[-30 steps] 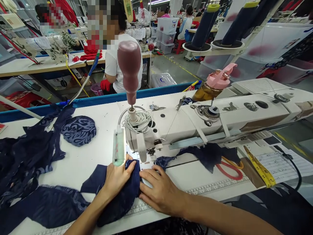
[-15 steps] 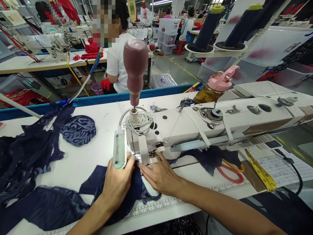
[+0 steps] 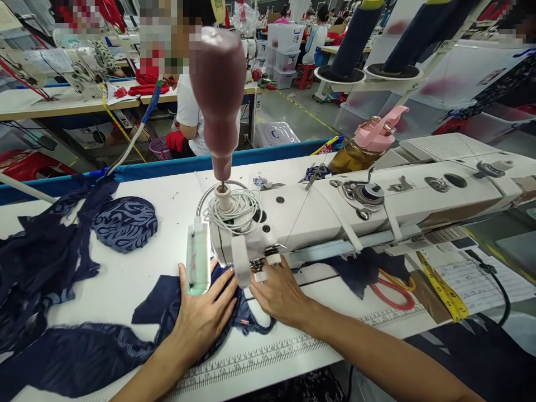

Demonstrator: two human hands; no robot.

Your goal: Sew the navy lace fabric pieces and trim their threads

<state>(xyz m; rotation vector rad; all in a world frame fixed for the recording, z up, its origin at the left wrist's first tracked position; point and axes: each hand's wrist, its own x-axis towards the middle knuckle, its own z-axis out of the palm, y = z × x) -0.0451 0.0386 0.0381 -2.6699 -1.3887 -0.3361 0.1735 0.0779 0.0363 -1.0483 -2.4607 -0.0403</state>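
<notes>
My left hand [image 3: 203, 315] lies flat on navy fabric [image 3: 221, 330], fingers spread, left of the sewing machine's needle area. My right hand [image 3: 278, 293] is on the other side with its fingers bent in at the cloth's edge. Its fingertips are partly hidden behind the machine head [image 3: 240, 259], and it seems to grip the fabric there. A lace-edged part of the cloth [image 3: 251, 321] shows between the hands. The lit green-and-white lamp [image 3: 198, 259] hangs just above my left fingers. The needle itself is hidden.
Loose navy pieces [image 3: 37, 268] and a patterned round cup [image 3: 125, 223] lie to the left. A brown-handled tool [image 3: 218, 95] stands upright on the machine. Right are scissors with a red handle [image 3: 391, 293] and a yellow tape measure [image 3: 444, 287]. A pink-lidded bottle [image 3: 368, 142] stands behind.
My left hand has opened out from bent fingers to a flat spread on the fabric. The right fingers have drawn up closer behind the machine head. The view has shifted slightly.
</notes>
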